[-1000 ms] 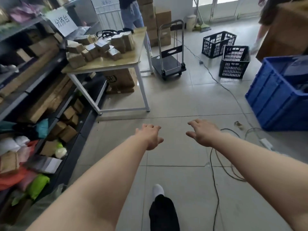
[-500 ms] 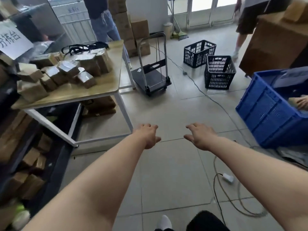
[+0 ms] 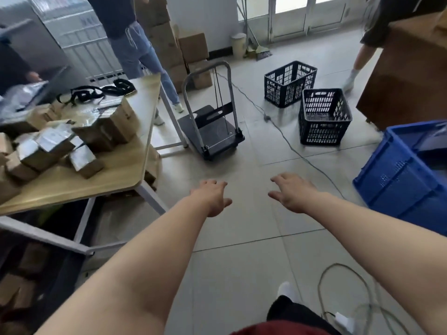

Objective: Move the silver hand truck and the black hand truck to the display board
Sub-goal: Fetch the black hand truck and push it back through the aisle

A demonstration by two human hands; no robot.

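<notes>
Left hand (image 3: pixel 212 198) & right hand (image 3: pixel 291 193) spread, empty, closer to hand truck (image 3: pixel 212 117) than before

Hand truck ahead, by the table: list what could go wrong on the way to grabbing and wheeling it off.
1. A cable runs across the floor just right of the hand truck; feet or wheels could snag it.
2. The table leg stands close on its left, so a tight turn may clip it.
3. Black crates and a blue bin narrow the way. Both hands, left and right, are open and empty.
</notes>
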